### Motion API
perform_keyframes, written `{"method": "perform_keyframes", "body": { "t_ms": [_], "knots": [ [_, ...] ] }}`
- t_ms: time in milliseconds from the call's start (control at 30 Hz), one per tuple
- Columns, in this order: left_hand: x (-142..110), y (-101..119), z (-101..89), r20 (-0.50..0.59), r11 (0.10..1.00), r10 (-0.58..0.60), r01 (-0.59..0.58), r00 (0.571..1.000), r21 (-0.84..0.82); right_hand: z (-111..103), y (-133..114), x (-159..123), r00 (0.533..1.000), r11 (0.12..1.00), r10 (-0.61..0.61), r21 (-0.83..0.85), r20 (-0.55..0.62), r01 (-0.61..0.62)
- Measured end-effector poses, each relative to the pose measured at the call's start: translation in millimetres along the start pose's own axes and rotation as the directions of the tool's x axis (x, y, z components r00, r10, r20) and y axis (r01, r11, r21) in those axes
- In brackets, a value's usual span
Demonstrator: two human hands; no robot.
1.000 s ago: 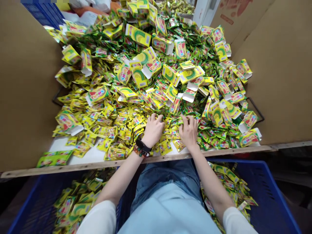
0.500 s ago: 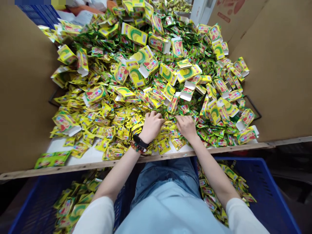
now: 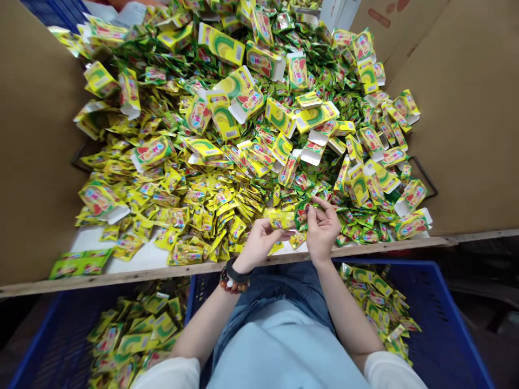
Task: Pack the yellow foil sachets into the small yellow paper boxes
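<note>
Left hand (image 3: pixel 259 246) sits low over the front of the bench, palm turned inward, thumb and fingers closed to a narrow pinch on the end of a strip of yellow foil sachets (image 3: pixel 279 219). Right hand (image 3: pixel 322 229) is just beside it, fingers curled in a narrow grip on a dark green-and-red foil sachet (image 3: pixel 302 212). That sachet touches the far end of the strip; whether the two are joined cannot be told.

Both held items are just above the near edge of a deep heap of loose yellow-and-green foil sachets (image 3: pixel 194 183), with opened yellow printed paperboard cartons (image 3: pixel 221 43) scattered across it. The heap lies on a white bench top (image 3: pixel 89 237), edged at the front by a pale wooden strip (image 3: pixel 227 268) and flanked by tall brown cardboard panels (image 3: pixel 40 135).

A black wristband (image 3: pixel 235 272) and a bracelet of dark polished beads (image 3: pixel 231 283) circle the left wrist. Below the bench, a blue plastic crate (image 3: pixel 441 335) under the right forearm and another blue plastic crate (image 3: pixel 52 346) under the left forearm both hold yellow-and-green packets (image 3: pixel 133 337).
</note>
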State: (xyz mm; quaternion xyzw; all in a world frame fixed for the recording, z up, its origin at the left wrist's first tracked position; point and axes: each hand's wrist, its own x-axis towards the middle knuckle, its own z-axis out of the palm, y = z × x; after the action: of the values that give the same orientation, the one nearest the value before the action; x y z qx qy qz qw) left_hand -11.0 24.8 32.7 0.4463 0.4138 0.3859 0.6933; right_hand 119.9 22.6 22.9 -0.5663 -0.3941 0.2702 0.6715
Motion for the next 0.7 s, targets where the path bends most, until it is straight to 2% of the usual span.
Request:
{"method": "perform_keyframes", "body": {
  "t_ms": [67,167,300,400,500,600,633,667,700],
  "knots": [
    [-3.2,-6.5,4.1,0.004,1.0,0.011,-0.011,1.0,-0.017,-1.5,3.3,-2.5,0.997,0.995,-0.073,-0.065,-0.011,0.072],
    [-3.0,-19.1,5.5,-0.077,0.999,0.021,-0.024,0.997,-0.027,-6.0,7.4,-4.5,0.977,0.957,-0.213,-0.203,-0.009,0.206],
    [-0.3,-34.9,5.4,-0.138,0.996,0.081,-0.084,0.987,-0.021,-7.7,5.8,-6.5,0.907,0.818,-0.402,-0.397,0.121,0.416],
    [-0.3,-38.5,7.2,-0.163,0.983,0.185,-0.179,0.969,0.051,-4.4,3.4,-9.7,0.887,0.762,-0.447,-0.471,0.116,0.445],
    [-0.1,-34.1,9.3,-0.084,0.969,0.234,-0.226,0.969,0.097,-3.3,0.9,-12.1,0.931,0.821,-0.353,-0.449,0.088,0.354],
    [-2.1,-27.3,9.5,-0.071,0.97,0.234,-0.228,0.97,0.083,-10.6,-5.5,-8.9,0.971,0.923,-0.129,-0.334,0.203,0.193],
    [-4.2,-25.4,9.3,-0.067,0.972,0.227,-0.222,0.972,0.071,-14.8,-8.6,-6.3,0.958,0.955,-0.033,-0.273,0.286,0.115],
    [-7.2,-23.6,9.1,-0.048,0.975,0.216,-0.213,0.975,0.061,-19.3,-12.0,-3.3,0.92,0.978,0.06,-0.206,0.387,0.023],
    [-10.7,-21.7,8.9,-0.011,0.978,0.203,-0.202,0.979,0.059,-23.9,-15.4,-0.2,0.862,0.986,0.14,-0.148,0.488,-0.076]
  ]
}}
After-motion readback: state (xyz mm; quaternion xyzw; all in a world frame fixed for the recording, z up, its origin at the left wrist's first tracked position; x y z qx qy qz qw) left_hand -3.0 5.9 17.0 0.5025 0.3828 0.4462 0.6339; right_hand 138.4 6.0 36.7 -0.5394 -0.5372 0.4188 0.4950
